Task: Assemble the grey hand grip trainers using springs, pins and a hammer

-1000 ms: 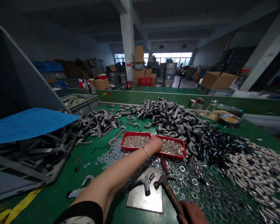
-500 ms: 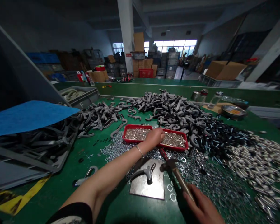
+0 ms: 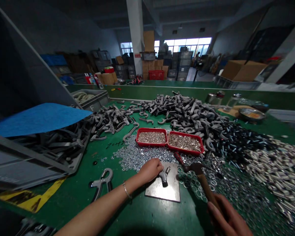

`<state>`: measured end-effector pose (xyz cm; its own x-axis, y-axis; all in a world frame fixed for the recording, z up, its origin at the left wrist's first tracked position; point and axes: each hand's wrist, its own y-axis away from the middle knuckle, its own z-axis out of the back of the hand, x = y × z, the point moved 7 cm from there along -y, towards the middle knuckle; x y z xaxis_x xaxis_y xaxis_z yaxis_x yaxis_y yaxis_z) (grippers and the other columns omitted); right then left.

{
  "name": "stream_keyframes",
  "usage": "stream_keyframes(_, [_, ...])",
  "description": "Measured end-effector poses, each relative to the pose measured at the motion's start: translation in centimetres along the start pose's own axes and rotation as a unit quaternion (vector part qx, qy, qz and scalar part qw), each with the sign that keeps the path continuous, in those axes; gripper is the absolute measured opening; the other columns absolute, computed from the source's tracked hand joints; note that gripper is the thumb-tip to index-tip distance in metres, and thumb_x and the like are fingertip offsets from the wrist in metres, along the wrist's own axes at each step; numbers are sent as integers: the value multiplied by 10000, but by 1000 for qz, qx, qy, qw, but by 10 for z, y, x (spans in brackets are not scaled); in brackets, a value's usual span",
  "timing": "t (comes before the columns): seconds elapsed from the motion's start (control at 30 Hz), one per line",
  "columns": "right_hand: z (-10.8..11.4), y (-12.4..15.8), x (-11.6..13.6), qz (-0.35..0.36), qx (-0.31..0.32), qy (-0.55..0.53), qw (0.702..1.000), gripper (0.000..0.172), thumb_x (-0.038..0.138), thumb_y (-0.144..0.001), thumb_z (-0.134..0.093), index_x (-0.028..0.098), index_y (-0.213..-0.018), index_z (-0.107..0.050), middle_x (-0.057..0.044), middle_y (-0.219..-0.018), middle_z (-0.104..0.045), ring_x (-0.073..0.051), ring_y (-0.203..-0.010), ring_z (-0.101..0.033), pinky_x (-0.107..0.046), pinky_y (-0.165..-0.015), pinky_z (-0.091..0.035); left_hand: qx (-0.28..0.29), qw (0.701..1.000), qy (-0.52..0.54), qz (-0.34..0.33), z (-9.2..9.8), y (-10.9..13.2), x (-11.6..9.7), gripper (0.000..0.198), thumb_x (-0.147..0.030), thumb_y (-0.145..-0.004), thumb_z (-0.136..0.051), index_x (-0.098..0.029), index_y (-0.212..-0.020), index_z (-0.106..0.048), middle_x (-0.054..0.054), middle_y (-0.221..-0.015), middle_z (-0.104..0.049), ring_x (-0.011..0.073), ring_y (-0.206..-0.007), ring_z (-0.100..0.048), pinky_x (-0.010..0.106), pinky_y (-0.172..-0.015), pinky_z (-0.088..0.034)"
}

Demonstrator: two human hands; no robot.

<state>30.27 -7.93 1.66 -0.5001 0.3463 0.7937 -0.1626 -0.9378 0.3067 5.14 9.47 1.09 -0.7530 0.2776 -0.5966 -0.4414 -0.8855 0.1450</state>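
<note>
My left hand (image 3: pixel 150 169) is closed on a grey metal hook part (image 3: pixel 163 176) that rests on a small steel plate (image 3: pixel 166 190) on the green table (image 3: pixel 71 193). My right hand (image 3: pixel 229 219), at the bottom right edge, grips the wooden handle of a hammer (image 3: pixel 202 179). The hammer's head hovers just right of the plate, over scattered washers (image 3: pixel 135 155). Two red trays (image 3: pixel 169 140) of small shiny pieces sit side by side just beyond the plate.
A large heap of grey hook parts (image 3: pixel 184 111) fills the table's far middle. Black pieces (image 3: pixel 236 141) and silver pins (image 3: pixel 280 164) spread to the right. A grey crate (image 3: pixel 39 154) under a blue sheet (image 3: pixel 41 116) sits left. An assembled clamp (image 3: pixel 102 182) lies near the plate.
My left hand pulled back from the red trays to the steel plate and closed on the hook part there. My right hand brought the hammer forward and up; the camera tilted down.
</note>
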Motion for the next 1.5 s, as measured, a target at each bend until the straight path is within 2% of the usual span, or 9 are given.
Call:
stream_keyframes(0.3, [-1,-35,44,147,46,79,985,474,502,-934,-499,243,-1321,-590,-110,-1257,-696,-306,-1088,-679,-428,-938,-543,43,979,-101,-169,3,3,-36,99,-247,-891,-575,-170,-898,-637,134,-1010,-675,307,-1045,-599,461,-1032,-343])
stream_keyframes(0.43, [3,-23,69,234,32,95,967,500,391,-969,-492,345,-1465,-443,-37,-1487,-509,-289,-1331,-511,-486,-1109,-413,-26,985,-95,-145,3,23,-29,964,-606,-640,-800,-124,-1381,-416,227,-1333,-520,431,-1230,-471,597,-1049,-320])
stream_keyframes(0.53, [-3,-16,84,291,15,116,950,526,314,-959,-483,377,-1476,-416,-68,-1361,-631,-296,-1134,-661,-460,-944,-551,-43,995,-43,-78,-11,39,-13,1122,-469,-668,-826,-141,-1514,-165,244,-1441,-419,425,-1307,-413,600,-1075,-313])
stream_keyframes(0.63, [-22,-25,78,258,74,157,950,544,285,-941,-477,387,-1472,-417,-91,-1114,-744,-273,-823,-742,-423,-734,-606,-41,998,-12,-49,-24,45,-4,1035,-296,-727,-778,-153,-1526,-137,228,-1420,-447,408,-1327,-408,588,-1096,-304])
stream_keyframes(0.8, [-20,-53,43,144,73,68,985,501,448,-966,-456,307,-1445,-486,-52,-1413,-592,-285,-1251,-588,-416,-1022,-489,-10,1000,-11,-23,-29,46,-7,1070,-304,-710,-805,-69,-1532,-160,249,-1356,-507,420,-1322,-411,594,-1130,-254])
stream_keyframes(0.93, [-14,-77,21,179,-20,161,970,511,445,-955,-432,245,-1414,-530,-114,-1346,-639,-306,-1198,-616,-441,-977,-517,8,996,-3,-94,2,49,-8,1059,-474,-735,-794,-134,-1540,-194,223,-1451,-448,373,-1358,-392,542,-1137,-297])
stream_keyframes(1.2, [-95,-100,81,434,16,355,828,593,48,-867,-489,330,-1386,-522,-48,-1348,-621,-251,-1174,-584,-403,-972,-479,-140,961,-229,67,166,-22,111,372,-110,-923,-464,-153,-1269,-592,143,-1225,-634,275,-1194,-550,426,-1055,-402])
stream_keyframes(1.37, [-100,-120,95,405,83,347,842,129,163,-871,-613,239,-952,-680,-68,-1053,-706,-243,-944,-639,-359,-833,-522,-98,960,-242,100,161,-77,159,428,-16,-840,-472,-220,-1166,-659,112,-1143,-626,259,-1068,-617,403,-962,-462])
stream_keyframes(1.5, [-84,-114,89,347,72,267,896,141,203,-913,-562,239,-1027,-637,-88,-1098,-662,-248,-1045,-623,-377,-904,-522,-114,951,-240,160,151,-97,187,390,-54,-858,-457,-129,-1214,-596,211,-1190,-548,322,-1031,-624,460,-873,-493])
